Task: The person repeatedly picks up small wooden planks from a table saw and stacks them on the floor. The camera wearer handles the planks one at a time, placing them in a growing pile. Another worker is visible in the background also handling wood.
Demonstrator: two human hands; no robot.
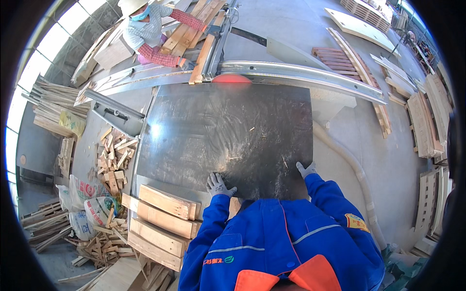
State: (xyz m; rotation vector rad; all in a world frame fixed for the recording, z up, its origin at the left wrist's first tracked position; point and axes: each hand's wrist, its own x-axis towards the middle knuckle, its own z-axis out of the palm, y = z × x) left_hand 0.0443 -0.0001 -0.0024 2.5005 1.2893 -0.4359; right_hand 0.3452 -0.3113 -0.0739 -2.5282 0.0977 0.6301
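Note:
A dark saw table (194, 126) with sawdust and small wood chips on it lies in front of me. Grey-gloved, my left hand (220, 185) rests at its near edge with the fingers spread and nothing in them. Over by the near right corner, my right hand (306, 169) touches the edge, its fingers stretched out and also holding nothing. A rounded red cover (232, 78) shows at the table's far edge, beside a metal rail (301, 75). Just left of my left hand lies a stack of wooden boards (162, 216).
Across the table, a co-worker (150, 36) in red sleeves handles long planks (187, 29). Wood offcuts (114, 160) and white sacks (90, 208) lie on the left. A thick hose (352, 165) runs along the floor at right, near stacked panels (424, 123) and a pallet (332, 59).

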